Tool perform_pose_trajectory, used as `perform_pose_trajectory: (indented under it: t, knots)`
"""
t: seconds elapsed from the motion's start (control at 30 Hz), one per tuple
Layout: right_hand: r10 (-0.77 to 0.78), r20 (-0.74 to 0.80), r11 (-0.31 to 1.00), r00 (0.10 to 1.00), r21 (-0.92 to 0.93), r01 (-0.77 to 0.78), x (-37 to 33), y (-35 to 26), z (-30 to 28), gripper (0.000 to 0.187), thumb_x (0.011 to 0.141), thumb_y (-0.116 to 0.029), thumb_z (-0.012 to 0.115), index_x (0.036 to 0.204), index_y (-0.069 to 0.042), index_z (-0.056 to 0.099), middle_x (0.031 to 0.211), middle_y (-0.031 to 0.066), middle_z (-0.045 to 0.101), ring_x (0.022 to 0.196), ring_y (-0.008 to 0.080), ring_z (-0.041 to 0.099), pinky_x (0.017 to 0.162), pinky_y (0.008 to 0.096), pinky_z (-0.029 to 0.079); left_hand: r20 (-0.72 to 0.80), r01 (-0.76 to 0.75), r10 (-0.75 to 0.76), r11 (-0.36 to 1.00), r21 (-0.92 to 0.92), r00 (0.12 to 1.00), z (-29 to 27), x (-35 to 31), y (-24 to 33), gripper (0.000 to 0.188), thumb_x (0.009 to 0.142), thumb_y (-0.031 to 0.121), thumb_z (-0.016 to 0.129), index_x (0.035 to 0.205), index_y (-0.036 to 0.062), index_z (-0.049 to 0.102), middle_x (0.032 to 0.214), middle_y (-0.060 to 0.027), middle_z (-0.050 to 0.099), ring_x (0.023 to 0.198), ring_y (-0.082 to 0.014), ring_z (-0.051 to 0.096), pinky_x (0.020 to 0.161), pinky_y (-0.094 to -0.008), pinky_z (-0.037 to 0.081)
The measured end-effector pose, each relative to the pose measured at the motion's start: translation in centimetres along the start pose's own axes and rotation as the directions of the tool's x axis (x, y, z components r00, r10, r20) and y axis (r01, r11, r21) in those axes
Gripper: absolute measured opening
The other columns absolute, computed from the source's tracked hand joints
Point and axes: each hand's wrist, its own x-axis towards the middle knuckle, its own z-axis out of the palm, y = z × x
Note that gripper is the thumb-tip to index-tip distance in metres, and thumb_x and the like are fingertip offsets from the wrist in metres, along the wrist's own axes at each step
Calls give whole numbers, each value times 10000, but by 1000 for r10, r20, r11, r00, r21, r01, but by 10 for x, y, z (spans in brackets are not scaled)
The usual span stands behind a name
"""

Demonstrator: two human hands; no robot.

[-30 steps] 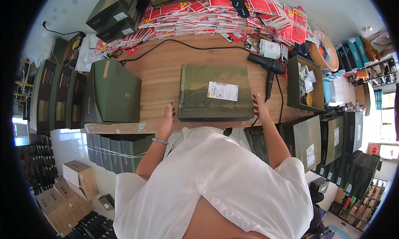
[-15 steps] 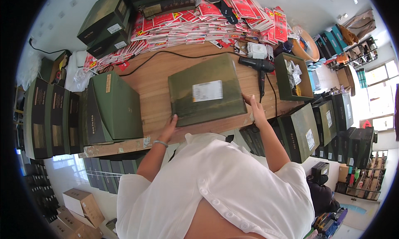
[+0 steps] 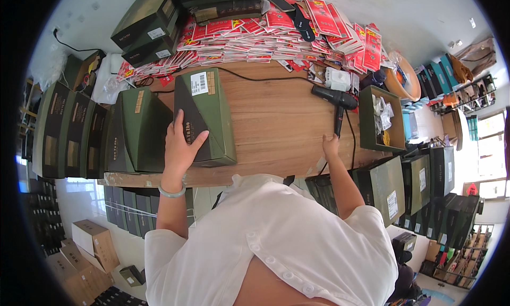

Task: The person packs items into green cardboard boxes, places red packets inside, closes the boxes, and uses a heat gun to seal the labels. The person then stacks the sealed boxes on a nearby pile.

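Observation:
A green shoebox (image 3: pixel 220 126) with a dark slanted panel stands on the wooden table, its white label near the far end. My left hand (image 3: pixel 181 145) lies against the dark panel, fingers spread and thumb stretched out. My right hand (image 3: pixel 330 145) is closed around the lower end of the black hair dryer's handle. The hair dryer (image 3: pixel 332 95) lies on the table, its cord trailing off. Close to my left hand, on its left, a second green shoebox (image 3: pixel 151 133) stands upright.
Red printed packets (image 3: pixel 249 43) are heaped along the back. Stacked shoeboxes (image 3: pixel 146 21) stand at the far left, with more shoeboxes (image 3: pixel 69 128) at the left edge. On the right are an open green box (image 3: pixel 366 126) of small bags and further shoeboxes (image 3: pixel 380 186).
The shoebox has been turned from lying flat onto its side and shifted left. My left hand has moved up onto it; my right hand has let go of it and taken the hair dryer's handle.

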Motion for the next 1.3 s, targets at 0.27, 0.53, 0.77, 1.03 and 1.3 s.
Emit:
perform_pose_trajectory:
  t: [0.27,0.53,0.77,1.03,1.3]
  knots:
    - [71,52,997,996,4,-72,120,16,-9,776,816,-394,711,1405,-16,375,1320,238,510,1209,404,510,998,467,429,120,-240,208,796,556,971,20,-6,38,877,670,605,739,1436,297,445,1459,-307,337,1304,-419,407,1113,-578,240]
    - [-22,320,937,947,337,-92,193,38,6,385,770,-319,768,974,-32,613,876,109,653,879,246,652,761,370,513,216,-169,42,775,609,975,52,-30,112,1192,487,509,866,1510,269,303,1508,-322,133,1354,-506,223,1109,-591,204]
    - [-184,722,473,667,660,-583,152,-14,-22,188,854,-155,684,975,-63,574,804,63,608,665,167,588,571,285,499,123,-241,209,775,584,970,48,-43,111,1046,488,328,844,1442,265,421,1391,-276,286,1248,-448,323,1059,-557,245]
    - [-448,433,669,782,743,-28,6,-92,-113,272,902,-275,693,924,-96,489,613,19,524,434,107,484,396,253,392,-77,-211,357,698,684,931,76,-29,65,1046,472,281,836,1437,271,432,1428,-298,272,1266,-455,311,1044,-594,231]
    - [-708,311,607,634,727,321,-86,-122,-139,363,946,-327,635,1086,-11,521,610,8,516,476,73,483,420,232,389,-90,-240,373,744,624,923,80,-29,57,1076,489,275,844,1463,257,386,1439,-310,276,1301,-458,292,1056,-597,221]
